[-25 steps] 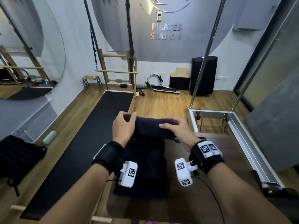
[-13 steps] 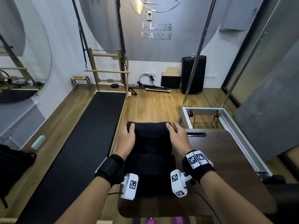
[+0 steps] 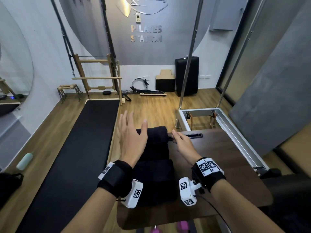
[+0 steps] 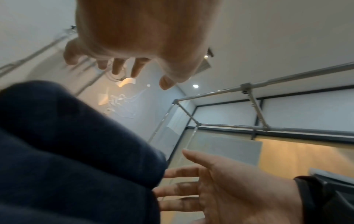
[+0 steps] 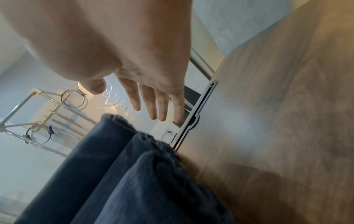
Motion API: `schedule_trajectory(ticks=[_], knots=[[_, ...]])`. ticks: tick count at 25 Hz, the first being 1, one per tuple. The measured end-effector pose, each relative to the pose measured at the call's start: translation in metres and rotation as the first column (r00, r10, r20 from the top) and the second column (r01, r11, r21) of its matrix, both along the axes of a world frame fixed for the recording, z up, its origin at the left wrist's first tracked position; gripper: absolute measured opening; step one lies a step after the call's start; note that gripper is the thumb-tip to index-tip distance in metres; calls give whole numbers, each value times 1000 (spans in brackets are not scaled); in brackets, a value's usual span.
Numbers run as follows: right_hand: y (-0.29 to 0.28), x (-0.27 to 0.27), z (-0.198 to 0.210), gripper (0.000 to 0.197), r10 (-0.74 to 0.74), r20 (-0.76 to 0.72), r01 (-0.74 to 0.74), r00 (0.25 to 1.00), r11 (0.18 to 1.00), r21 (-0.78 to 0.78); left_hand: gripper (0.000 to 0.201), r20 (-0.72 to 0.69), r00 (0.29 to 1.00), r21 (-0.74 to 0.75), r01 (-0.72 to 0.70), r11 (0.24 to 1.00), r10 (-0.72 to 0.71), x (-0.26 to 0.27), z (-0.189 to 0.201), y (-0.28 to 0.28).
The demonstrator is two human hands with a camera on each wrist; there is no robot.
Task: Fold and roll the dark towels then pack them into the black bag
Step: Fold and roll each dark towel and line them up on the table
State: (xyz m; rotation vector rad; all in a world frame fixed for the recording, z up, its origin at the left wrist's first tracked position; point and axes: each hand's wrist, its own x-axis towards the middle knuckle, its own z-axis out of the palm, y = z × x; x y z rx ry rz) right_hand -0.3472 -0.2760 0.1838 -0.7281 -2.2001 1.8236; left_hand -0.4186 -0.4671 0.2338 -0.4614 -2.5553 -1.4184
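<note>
folded dark towels point(image 3: 154, 158), both hands point(image 3: 133, 140) spread

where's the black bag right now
In the head view the black bag sits at the far left edge, on the floor left of the black mat, near the pale green roll.

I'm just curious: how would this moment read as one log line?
left hand: open, lifted above towel | right hand: open, beside towel | towel: folded on table
</note>
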Motion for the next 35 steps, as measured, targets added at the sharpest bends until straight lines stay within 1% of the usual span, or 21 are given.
schedule_trajectory(ticks=[1, 2, 3, 5, 6, 8, 11, 13, 17, 20, 22, 24, 26, 28, 30, 32, 35], knots=[[10, 8, 1, 27, -23, 3, 23, 1000, 1000, -1, 56, -67, 997, 28, 46, 999, -44, 6, 5, 12], [21, 18, 2, 25, -46, 4, 46, 999, 999, -3, 50, -104, 989, 67, 115, 991, -108, 12, 8, 25], [32, 30, 3, 24, -72, 9, 72, 997, 997, -7, 46, -103, 976, 103, 203, 974, -192, 19, 10, 40], [52, 52, 6, 25, -118, 22, 118, 993, 992, -34, 39, -11, 931, 156, 362, 919, -365, 31, 8, 66], [66, 68, 6, 27, -156, 30, 157, 987, 987, -45, 36, 49, 891, 168, 437, 884, -450, 42, 5, 86], [94, 102, 5, 30, -231, 46, 233, 972, 971, -57, 31, 134, 812, 149, 551, 821, -569, 63, -9, 126], [140, 160, -8, 29, -346, 70, 351, 936, 933, -82, 34, 218, 710, 77, 672, 737, -670, 104, -36, 190], [166, 199, -18, 26, -421, 85, 428, 903, 899, -95, 37, 254, 652, 63, 726, 685, -715, 132, -53, 226], [227, 295, -45, 20, -565, 128, 578, 815, 808, -111, 39, 337, 487, 60, 843, 535, -806, 210, -83, 317], [276, 368, -74, 20, -661, 189, 684, 726, 722, -102, 40, 399, 383, 42, 900, 434, -833, 276, -105, 388], [302, 409, -97, 21, -693, 250, 729, 677, 678, -96, 38, 449, 327, 32, 924, 381, -831, 314, -121, 426], [329, 452, -126, 23, -712, 325, 772, 622, 628, -103, 34, 502, 282, 26, 940, 340, -817, 353, -139, 462], [353, 489, -157, 24, -703, 414, 797, 578, 595, -103, 29, 542, 252, 37, 946, 323, -801, 382, -158, 492], [375, 519, -185, 26, -675, 498, 812, 545, 574, -111, 25, 583, 240, 43, 945, 325, -776, 401, -179, 518], [395, 538, -208, 31, -634, 567, 807, 526, 583, -96, 25, 635, 234, 41, 941, 335, -736, 407, -199, 539], [420, 552, -228, 34, -602, 614, 791, 511, 609, -60, 24, 683, 248, 36, 928, 370, -688, 414, -222, 562], [455, 561, -252, 29, -544, 661, 725, 516, 689, 1, 16, 726, 276, 25, 905, 426, -629, 422, -251, 589]])
